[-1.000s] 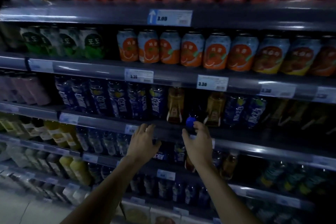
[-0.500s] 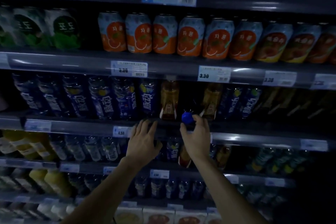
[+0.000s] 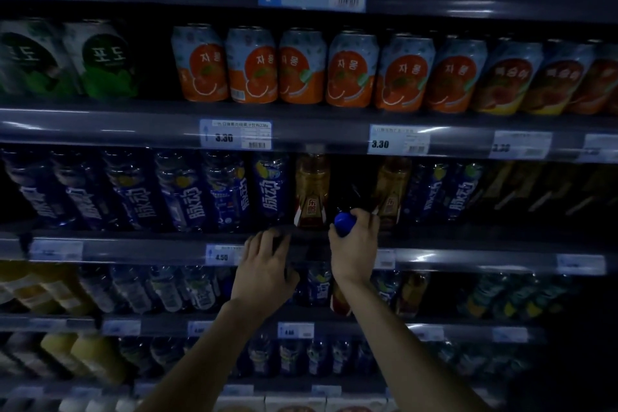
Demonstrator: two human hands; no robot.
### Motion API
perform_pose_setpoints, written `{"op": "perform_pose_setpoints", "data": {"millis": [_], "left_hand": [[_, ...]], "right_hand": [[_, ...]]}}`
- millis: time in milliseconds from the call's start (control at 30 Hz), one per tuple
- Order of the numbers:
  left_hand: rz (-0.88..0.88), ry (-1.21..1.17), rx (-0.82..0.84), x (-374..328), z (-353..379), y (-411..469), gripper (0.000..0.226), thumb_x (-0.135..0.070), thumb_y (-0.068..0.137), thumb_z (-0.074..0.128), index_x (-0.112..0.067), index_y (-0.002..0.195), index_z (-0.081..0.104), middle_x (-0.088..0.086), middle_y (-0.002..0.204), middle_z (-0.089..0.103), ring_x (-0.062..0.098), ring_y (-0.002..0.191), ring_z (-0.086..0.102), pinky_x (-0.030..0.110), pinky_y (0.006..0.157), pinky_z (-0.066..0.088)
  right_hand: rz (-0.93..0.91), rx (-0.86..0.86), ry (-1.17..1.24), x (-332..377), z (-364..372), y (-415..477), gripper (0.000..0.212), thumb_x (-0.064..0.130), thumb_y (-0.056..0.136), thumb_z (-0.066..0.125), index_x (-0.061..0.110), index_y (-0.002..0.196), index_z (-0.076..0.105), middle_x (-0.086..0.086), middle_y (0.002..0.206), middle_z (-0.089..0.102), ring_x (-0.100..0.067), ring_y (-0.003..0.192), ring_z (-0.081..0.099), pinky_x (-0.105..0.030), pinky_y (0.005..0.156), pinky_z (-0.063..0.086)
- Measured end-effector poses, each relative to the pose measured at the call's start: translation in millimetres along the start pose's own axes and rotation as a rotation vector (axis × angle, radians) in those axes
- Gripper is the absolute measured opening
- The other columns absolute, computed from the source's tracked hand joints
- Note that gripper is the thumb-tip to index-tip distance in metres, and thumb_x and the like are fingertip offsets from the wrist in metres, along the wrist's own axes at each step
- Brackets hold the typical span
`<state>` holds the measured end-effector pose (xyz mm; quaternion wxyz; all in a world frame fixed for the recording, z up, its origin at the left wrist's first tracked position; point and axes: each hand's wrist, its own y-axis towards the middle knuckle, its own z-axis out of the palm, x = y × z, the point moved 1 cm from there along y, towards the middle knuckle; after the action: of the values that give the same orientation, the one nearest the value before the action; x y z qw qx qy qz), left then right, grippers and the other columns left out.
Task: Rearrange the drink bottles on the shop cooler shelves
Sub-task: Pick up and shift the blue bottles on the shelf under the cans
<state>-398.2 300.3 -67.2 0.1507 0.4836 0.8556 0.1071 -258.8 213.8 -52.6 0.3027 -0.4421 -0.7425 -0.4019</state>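
My right hand [image 3: 355, 249] grips the neck of a dark bottle with a blue cap [image 3: 344, 223], tilted into the gap between two amber tea bottles [image 3: 311, 192] [image 3: 391, 194] on the middle shelf. Most of that bottle's body is lost in the dark gap. My left hand [image 3: 266, 266] rests with relaxed fingers on the front rail of the same shelf [image 3: 133, 246], just left of the gap, holding nothing. A row of blue-labelled bottles [image 3: 230, 194] fills the shelf to the left.
Orange and peach cans [image 3: 301, 67] and green cans [image 3: 103, 60] stand on the shelf above. Price tags [image 3: 235, 134] line the rails. Lower shelves hold blue-labelled bottles [image 3: 319, 283], yellow juice bottles [image 3: 90, 358] and cartons at the bottom.
My right hand has pushed the blue-capped bottle up and a little further into the gap on the middle shelf. My left hand has stayed at the shelf rail. The view has moved closer.
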Motion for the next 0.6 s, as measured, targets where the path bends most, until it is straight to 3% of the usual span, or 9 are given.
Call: {"op": "perform_pose_setpoints", "data": {"millis": [100,367,467,600], "left_hand": [[0.001,-0.006,-0.005,-0.2,-0.7,0.6,0.059,-0.029,0.080,0.060,-0.008,0.134,0.048,0.013,0.129,0.047,0.036,0.120,0.044,0.046,0.106,0.036],[0.001,-0.007,0.020,1.1,-3.4,2.0,0.058,-0.031,0.080,0.060,-0.010,0.132,0.050,0.012,0.122,0.049,0.036,0.112,0.046,0.045,0.098,0.042],[0.000,-0.006,0.030,0.9,-5.4,3.4,0.057,-0.035,0.083,0.057,-0.010,0.134,0.048,0.010,0.123,0.047,0.034,0.112,0.044,0.042,0.097,0.042],[-0.010,-0.019,0.038,0.3,-6.1,2.6,0.058,-0.035,0.083,0.058,-0.010,0.135,0.047,0.011,0.125,0.046,0.034,0.112,0.044,0.043,0.098,0.041]], "right_hand": [[-0.013,-0.030,0.060,-1.3,-2.1,-2.2,0.044,0.015,0.077,0.077,0.010,0.115,0.055,-0.012,0.127,0.047,-0.031,0.105,0.056,-0.026,0.081,0.047],[-0.116,-0.068,0.141,5.2,-31.7,-16.9,0.044,0.017,0.076,0.078,0.013,0.113,0.056,-0.002,0.119,0.045,-0.018,0.097,0.054,-0.010,0.075,0.039],[-0.177,-0.128,0.173,22.5,-49.0,-9.8,0.043,0.017,0.075,0.078,0.011,0.113,0.059,-0.003,0.116,0.048,-0.019,0.096,0.055,-0.013,0.077,0.042],[-0.246,-0.212,0.202,50.4,-68.9,4.2,0.040,0.019,0.074,0.079,0.008,0.109,0.062,-0.006,0.108,0.054,-0.020,0.091,0.057,-0.030,0.082,0.050]]}}
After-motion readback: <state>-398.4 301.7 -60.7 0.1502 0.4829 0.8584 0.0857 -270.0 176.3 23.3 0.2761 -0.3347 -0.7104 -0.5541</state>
